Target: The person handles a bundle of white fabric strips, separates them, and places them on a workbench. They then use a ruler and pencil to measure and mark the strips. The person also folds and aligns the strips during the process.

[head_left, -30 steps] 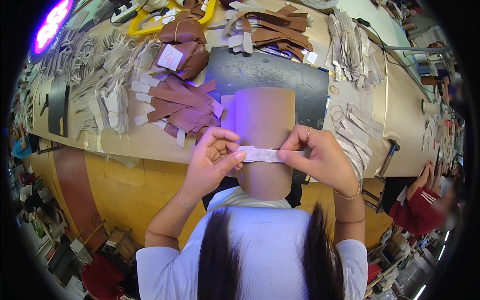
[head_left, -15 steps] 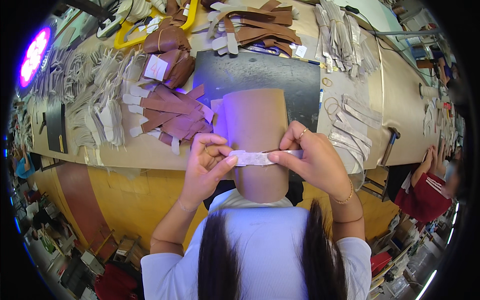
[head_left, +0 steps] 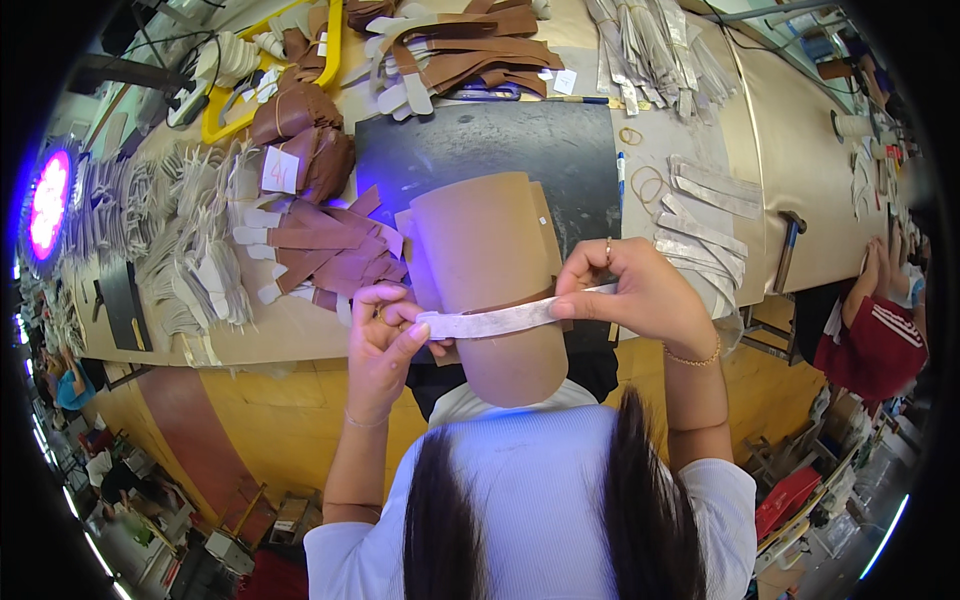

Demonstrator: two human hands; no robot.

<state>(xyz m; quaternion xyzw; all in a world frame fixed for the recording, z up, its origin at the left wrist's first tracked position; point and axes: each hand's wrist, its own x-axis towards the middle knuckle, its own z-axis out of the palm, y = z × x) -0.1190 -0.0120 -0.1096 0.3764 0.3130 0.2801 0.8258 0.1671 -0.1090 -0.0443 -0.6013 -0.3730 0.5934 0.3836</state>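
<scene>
A whitish strip (head_left: 490, 322) with a brown strip (head_left: 530, 298) along its far edge lies across a curved brown sheet (head_left: 480, 235), which arches like a half-tube at the table's near edge. My left hand (head_left: 380, 335) pinches the strip's left end between thumb and fingers. Thumb and forefinger of my right hand (head_left: 635, 290) are closed on it near the right side of the curve, its tail running under that hand. Left of the curved sheet lies a loose pile of brown leather strips (head_left: 325, 250) with pale ends.
A black board (head_left: 490, 140) lies beyond the curved sheet. To the right are whitish strips (head_left: 715, 190), rubber bands (head_left: 648, 188) and a hammer (head_left: 790, 245). Bundled pale pieces (head_left: 205, 240) fill the left side, near a yellow tray (head_left: 325, 65). Another person's red sleeve (head_left: 880, 345) shows at far right.
My hands have moved apart, so a longer stretch of the whitish strip shows between them. More of the brown strip is visible along it. The view has shifted slightly.
</scene>
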